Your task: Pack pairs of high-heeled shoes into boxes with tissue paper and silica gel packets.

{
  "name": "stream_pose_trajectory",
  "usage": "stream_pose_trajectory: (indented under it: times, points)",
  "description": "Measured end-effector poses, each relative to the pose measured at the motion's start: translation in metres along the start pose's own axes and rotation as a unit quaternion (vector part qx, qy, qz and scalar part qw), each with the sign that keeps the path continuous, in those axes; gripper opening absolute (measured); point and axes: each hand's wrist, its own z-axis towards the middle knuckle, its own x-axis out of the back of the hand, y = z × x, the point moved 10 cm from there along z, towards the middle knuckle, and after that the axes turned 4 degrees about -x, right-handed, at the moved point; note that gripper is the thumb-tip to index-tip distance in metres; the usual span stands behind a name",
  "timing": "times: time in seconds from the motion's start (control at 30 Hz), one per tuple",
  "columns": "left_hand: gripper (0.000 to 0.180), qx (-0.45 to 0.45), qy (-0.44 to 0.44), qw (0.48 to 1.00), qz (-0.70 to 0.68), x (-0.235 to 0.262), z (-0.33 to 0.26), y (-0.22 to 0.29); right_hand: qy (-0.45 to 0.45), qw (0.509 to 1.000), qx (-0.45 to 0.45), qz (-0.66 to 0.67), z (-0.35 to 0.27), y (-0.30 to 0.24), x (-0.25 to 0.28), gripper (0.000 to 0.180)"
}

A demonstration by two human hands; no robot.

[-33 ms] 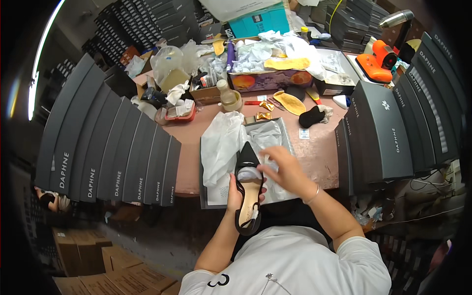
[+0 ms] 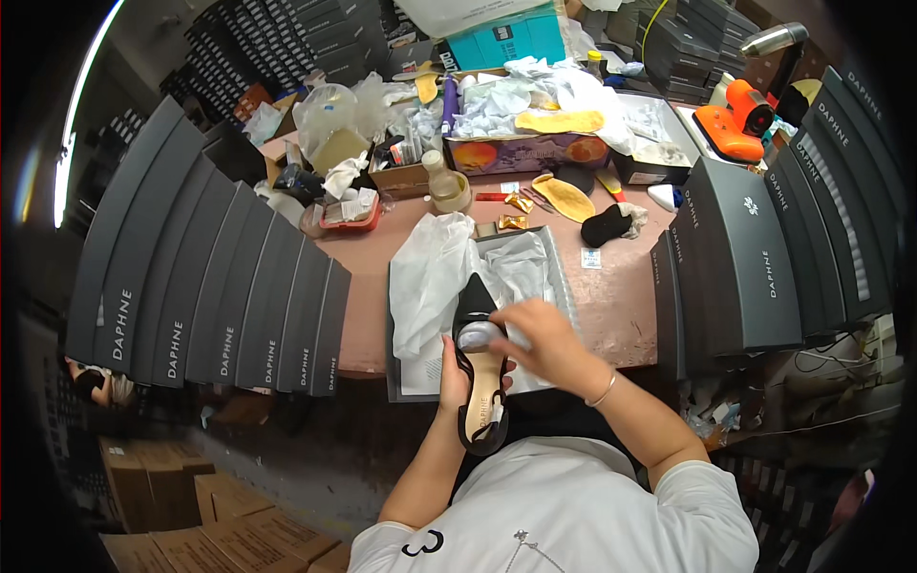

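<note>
My left hand [image 2: 455,371] holds a black pointed-toe slingback shoe [image 2: 480,401] from its left side, toe pointing away from me. My right hand [image 2: 537,341] reaches across the shoe's opening and presses a pale grey wad of paper [image 2: 480,334] into the toe. Both hands are over the near end of an open grey shoe box [image 2: 565,279] that lies on the pink table [image 2: 611,296]. White tissue paper [image 2: 430,277] spills out of the box on its left side.
Rows of dark grey shoe boxes stand at the left [image 2: 210,296] and the right [image 2: 745,253] of the table. Yellow insoles [image 2: 564,196], a tape roll [image 2: 449,191], an orange device [image 2: 731,119] and cluttered cartons fill the back. Cardboard boxes [image 2: 162,487] sit on the floor at lower left.
</note>
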Motion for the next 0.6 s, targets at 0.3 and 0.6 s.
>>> stream_pose_trajectory:
  times: [0.3, 0.6]
  points:
    - [0.076, -0.169, 0.053, 0.984, -0.006, 0.006, -0.022, -0.002, -0.126, 0.990, -0.018, -0.062, -0.006, -0.025, -0.062, 0.064]
    - [0.078, -0.147, 0.080, 0.984, 0.053, 0.000, -0.028, 0.014, -0.142, 0.988, -0.054, 0.010, -0.023, -0.020, -0.046, 0.092]
